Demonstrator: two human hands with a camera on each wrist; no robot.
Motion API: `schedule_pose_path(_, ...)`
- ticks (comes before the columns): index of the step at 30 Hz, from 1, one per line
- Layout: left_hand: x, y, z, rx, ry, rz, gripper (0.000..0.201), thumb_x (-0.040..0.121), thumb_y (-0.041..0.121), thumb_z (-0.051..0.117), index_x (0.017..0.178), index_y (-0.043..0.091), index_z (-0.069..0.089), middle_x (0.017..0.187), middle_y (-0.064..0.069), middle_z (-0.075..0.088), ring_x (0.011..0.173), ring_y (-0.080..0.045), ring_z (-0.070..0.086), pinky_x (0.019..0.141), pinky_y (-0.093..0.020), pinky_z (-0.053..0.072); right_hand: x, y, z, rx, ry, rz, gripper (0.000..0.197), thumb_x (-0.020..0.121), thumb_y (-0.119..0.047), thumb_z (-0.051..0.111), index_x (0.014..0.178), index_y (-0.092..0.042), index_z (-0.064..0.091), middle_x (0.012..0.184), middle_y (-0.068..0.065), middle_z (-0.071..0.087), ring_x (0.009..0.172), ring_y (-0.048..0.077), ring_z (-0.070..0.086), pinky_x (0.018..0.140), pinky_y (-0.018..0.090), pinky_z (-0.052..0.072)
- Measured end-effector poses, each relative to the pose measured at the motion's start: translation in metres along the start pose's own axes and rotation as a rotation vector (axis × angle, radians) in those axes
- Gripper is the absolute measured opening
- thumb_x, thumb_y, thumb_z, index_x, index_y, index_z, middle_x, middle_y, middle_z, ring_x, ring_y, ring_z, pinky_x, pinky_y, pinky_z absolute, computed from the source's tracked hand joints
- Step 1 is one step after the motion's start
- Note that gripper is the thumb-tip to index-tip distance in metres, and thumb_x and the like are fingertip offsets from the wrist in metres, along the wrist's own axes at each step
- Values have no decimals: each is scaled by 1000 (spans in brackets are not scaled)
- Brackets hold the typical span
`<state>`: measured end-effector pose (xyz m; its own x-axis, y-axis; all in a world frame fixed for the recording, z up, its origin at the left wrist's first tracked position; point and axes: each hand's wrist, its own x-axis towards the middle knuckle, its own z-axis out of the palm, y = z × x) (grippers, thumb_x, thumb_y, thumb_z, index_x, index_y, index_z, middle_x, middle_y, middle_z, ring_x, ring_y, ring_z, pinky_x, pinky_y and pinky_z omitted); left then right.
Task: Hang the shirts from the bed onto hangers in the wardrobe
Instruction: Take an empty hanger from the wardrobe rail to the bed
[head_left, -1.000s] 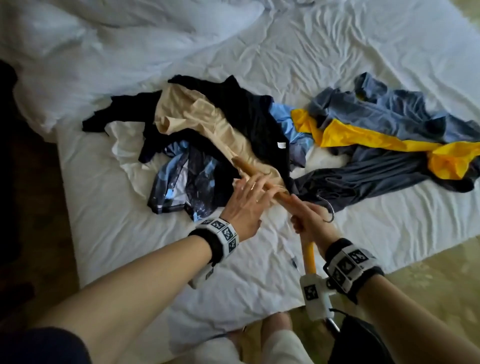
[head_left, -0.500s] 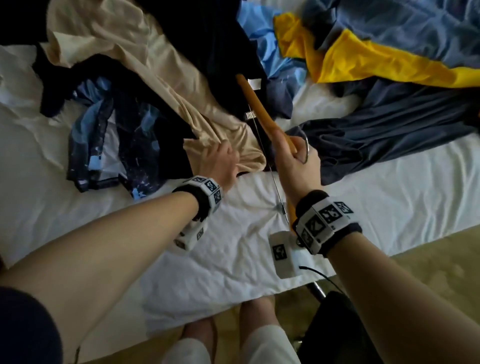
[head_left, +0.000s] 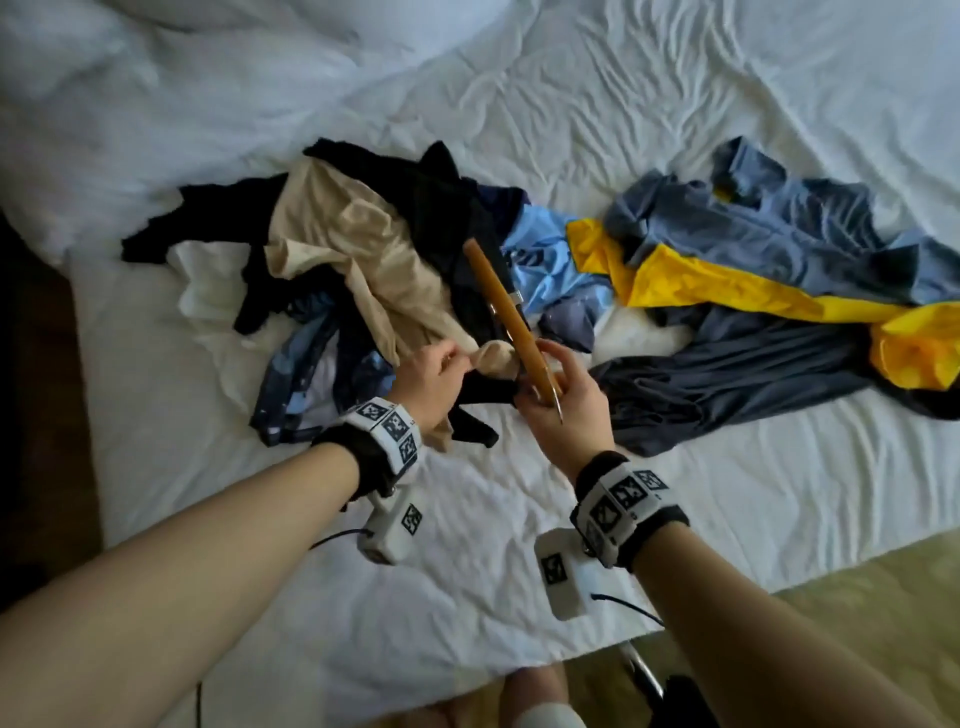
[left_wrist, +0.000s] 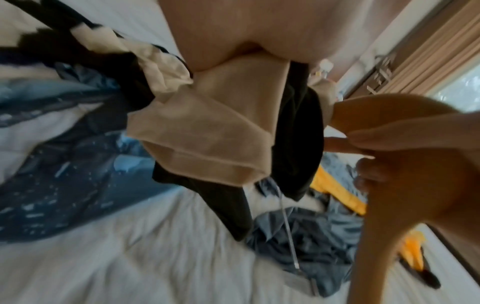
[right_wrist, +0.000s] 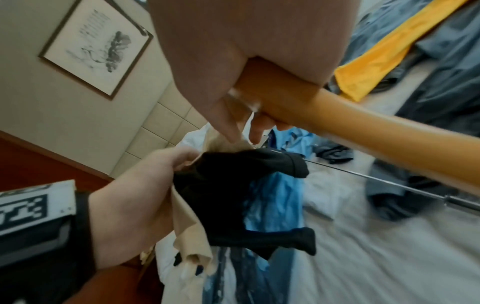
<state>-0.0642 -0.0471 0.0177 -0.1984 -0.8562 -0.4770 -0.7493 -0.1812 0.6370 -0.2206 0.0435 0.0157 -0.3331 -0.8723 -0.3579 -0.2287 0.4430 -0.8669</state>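
Observation:
A heap of shirts lies on the white bed (head_left: 519, 493). My left hand (head_left: 441, 376) grips the lower end of the beige shirt (head_left: 358, 260), along with a bit of black shirt (right_wrist: 233, 185) beneath it. The beige shirt (left_wrist: 207, 133) bunches under my palm in the left wrist view. My right hand (head_left: 558, 400) holds a wooden hanger (head_left: 501, 306) near its middle, one arm pointing up over the pile, its metal hook (head_left: 558, 410) by my palm. The hanger (right_wrist: 363, 131) and its metal bar (right_wrist: 376, 174) show in the right wrist view. The two hands almost touch.
More shirts lie on the bed: a dark blue patterned one (head_left: 322, 374) left, a light blue one (head_left: 550, 260), a yellow one (head_left: 727, 291) and grey-blue ones (head_left: 779, 218) right. A rumpled white duvet (head_left: 156, 104) lies at the back left. Floor (head_left: 857, 597) shows at the right.
My head rose, so the whole pile is in view again. The left hand went from lying on the beige shirt to gripping its end and lifting it toward the hanger.

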Motion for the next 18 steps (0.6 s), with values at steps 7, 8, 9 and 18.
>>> schedule_pose_path(7, -47, 34, -107, -84, -14, 244, 21, 91, 21, 69, 106, 6, 73, 100, -6, 74, 98, -16, 68, 88, -28, 51, -10, -104, 36, 64, -60, -132, 48, 76, -21, 76, 118, -36, 58, 93, -4, 74, 87, 15, 70, 83, 46, 57)
schedule_pose_path(8, -53, 39, -123, -114, 13, 285, 23, 92, 23, 67, 107, 6, 73, 103, -6, 74, 101, -16, 68, 92, -29, 51, -12, -118, 39, 89, -57, -144, 45, 76, -27, 76, 117, -37, 60, 93, -4, 74, 87, 17, 70, 82, 48, 57)
schedule_pose_path(9, -58, 43, -139, -137, 29, 308, 25, 93, 26, 66, 107, 7, 73, 105, -7, 74, 104, -16, 67, 95, -29, 50, -14, -133, 41, 113, -60, -158, 44, 74, -33, 76, 115, -39, 61, 94, -2, 74, 87, 19, 71, 83, 49, 57)
schedule_pose_path(18, -98, 62, -219, -110, 168, 306, 41, 89, 9, 68, 56, 30, 56, 42, 20, 50, 48, 10, 49, 54, -9, 35, -37, -235, 37, 79, -8, -352, 40, 81, 1, 64, 114, -23, 66, 98, -6, 72, 95, 8, 68, 90, 36, 57)
